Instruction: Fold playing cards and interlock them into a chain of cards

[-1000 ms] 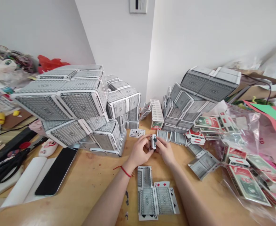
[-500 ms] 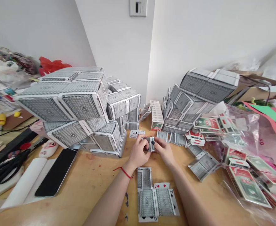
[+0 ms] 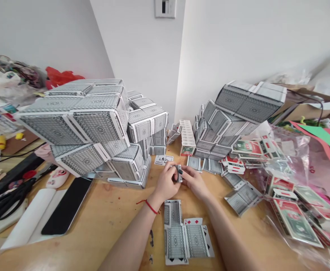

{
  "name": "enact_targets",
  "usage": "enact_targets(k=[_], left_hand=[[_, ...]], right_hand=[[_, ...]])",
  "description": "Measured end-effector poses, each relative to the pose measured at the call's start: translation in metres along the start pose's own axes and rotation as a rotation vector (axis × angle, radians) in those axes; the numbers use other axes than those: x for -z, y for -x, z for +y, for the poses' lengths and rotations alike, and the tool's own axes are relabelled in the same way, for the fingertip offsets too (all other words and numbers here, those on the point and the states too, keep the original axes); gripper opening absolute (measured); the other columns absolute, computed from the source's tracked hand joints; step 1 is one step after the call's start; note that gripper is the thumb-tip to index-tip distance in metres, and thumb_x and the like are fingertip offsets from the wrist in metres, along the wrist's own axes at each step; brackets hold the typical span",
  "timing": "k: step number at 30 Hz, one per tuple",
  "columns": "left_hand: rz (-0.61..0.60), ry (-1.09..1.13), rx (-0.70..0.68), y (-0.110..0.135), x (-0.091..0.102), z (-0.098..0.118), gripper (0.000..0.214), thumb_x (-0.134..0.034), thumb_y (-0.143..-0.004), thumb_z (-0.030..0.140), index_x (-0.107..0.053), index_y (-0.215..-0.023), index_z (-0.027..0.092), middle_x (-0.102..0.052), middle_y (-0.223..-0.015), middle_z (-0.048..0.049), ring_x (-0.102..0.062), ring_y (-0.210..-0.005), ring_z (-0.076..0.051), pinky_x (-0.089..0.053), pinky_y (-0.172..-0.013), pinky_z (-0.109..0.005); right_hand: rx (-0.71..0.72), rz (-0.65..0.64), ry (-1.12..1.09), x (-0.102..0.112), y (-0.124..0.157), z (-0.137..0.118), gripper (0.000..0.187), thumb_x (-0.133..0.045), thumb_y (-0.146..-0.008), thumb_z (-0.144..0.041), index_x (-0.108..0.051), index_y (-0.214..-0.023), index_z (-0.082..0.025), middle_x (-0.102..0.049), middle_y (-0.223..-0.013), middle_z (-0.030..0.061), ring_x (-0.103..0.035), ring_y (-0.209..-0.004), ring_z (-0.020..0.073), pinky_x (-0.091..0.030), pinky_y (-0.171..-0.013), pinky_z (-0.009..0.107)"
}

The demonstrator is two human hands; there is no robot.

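Both hands at center of frame, brought together just above the desk (image 3: 111, 229), sharing one small folded card (image 3: 179, 175). Left hand (image 3: 166, 183): fingers curled, narrow, pinching card's left side. Right hand (image 3: 195, 183): fingers narrow too, dark-nailed thumb against card's right side; exact contact of the hidden fingers can't be told. Red string bracelet (image 3: 151, 207) on left wrist.

Bottom center, between forearms: flat group of cards (image 3: 175, 241), patterned backs up, some touching or overlapping. Joker-type card (image 3: 164, 160) flat just above left hand. Center: upright row of card pieces (image 3: 186, 132), beyond the hands.

Big left stack (image 3: 99, 128) of card-covered blocks, left of center; smaller right stack (image 3: 223, 126), right of center. Lower right: red-green card boxes (image 3: 296, 222), lying jumbled with clear plastic. Lower left: black phone (image 3: 67, 207), white paper roll (image 3: 29, 218) beside it, black scissors (image 3: 14, 199) further left.
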State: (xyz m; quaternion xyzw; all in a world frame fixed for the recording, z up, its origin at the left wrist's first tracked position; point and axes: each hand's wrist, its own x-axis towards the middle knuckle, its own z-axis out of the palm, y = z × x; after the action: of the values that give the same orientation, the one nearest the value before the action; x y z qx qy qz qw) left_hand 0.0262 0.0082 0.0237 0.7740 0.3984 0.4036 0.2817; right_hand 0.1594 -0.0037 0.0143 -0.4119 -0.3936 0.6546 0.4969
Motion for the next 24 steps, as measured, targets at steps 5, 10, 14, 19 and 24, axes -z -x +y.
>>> enact_targets(k=[5,10,14,19,24], left_hand=[[-0.002,-0.008,0.001,0.0,-0.001,-0.001,0.02,-0.045,-0.062,0.002,-0.033,-0.058,0.018,-0.046,-0.096,-0.0067,-0.049,-0.084,-0.017,-0.042,-0.067,-0.029],[-0.007,0.012,0.02,-0.001,-0.001,0.001,0.016,-0.046,-0.064,0.003,-0.044,-0.072,0.017,-0.046,-0.102,-0.0073,-0.049,-0.071,-0.013,-0.041,-0.06,-0.026],[-0.003,0.103,0.006,0.0,0.004,0.007,0.013,-0.049,-0.063,0.005,-0.043,-0.067,0.016,-0.043,-0.11,-0.0086,-0.049,-0.088,-0.017,-0.043,-0.072,-0.03],[-0.038,0.421,0.141,0.0,0.006,0.001,0.007,-0.048,-0.07,0.019,-0.046,-0.065,0.015,-0.041,-0.113,-0.0085,-0.049,-0.092,-0.018,-0.044,-0.074,-0.031],[-0.067,0.717,0.444,-0.005,-0.001,-0.012,0.033,-0.039,-0.079,0.042,-0.05,-0.068,0.014,-0.053,-0.075,-0.0034,-0.052,-0.07,-0.015,-0.047,-0.064,-0.029]], right_hand=[[0.006,0.015,-0.06,-0.004,0.0,0.002,0.04,-0.066,-0.064,-0.037,-0.053,-0.097,-0.019,-0.064,-0.083,0.0043,-0.061,-0.074,0.0175,-0.047,-0.064,0.028],[0.11,0.105,-0.001,-0.012,0.0,0.002,0.044,-0.067,-0.063,-0.037,-0.049,-0.098,-0.019,-0.064,-0.081,0.0043,-0.061,-0.074,0.0185,-0.047,-0.065,0.029],[0.189,0.157,-0.004,-0.011,-0.001,0.004,0.044,-0.067,-0.063,-0.032,-0.048,-0.1,-0.021,-0.064,-0.089,0.0049,-0.059,-0.08,0.0184,-0.045,-0.073,0.031],[0.27,0.221,0.008,-0.001,-0.003,0.003,0.047,-0.068,-0.063,-0.028,-0.045,-0.104,-0.023,-0.063,-0.087,0.0032,-0.058,-0.081,0.018,-0.044,-0.075,0.032],[0.31,0.208,0.091,0.001,-0.003,0.003,0.054,-0.071,-0.059,-0.027,-0.045,-0.106,-0.024,-0.061,-0.095,0.0052,-0.057,-0.087,0.02,-0.043,-0.08,0.035]])
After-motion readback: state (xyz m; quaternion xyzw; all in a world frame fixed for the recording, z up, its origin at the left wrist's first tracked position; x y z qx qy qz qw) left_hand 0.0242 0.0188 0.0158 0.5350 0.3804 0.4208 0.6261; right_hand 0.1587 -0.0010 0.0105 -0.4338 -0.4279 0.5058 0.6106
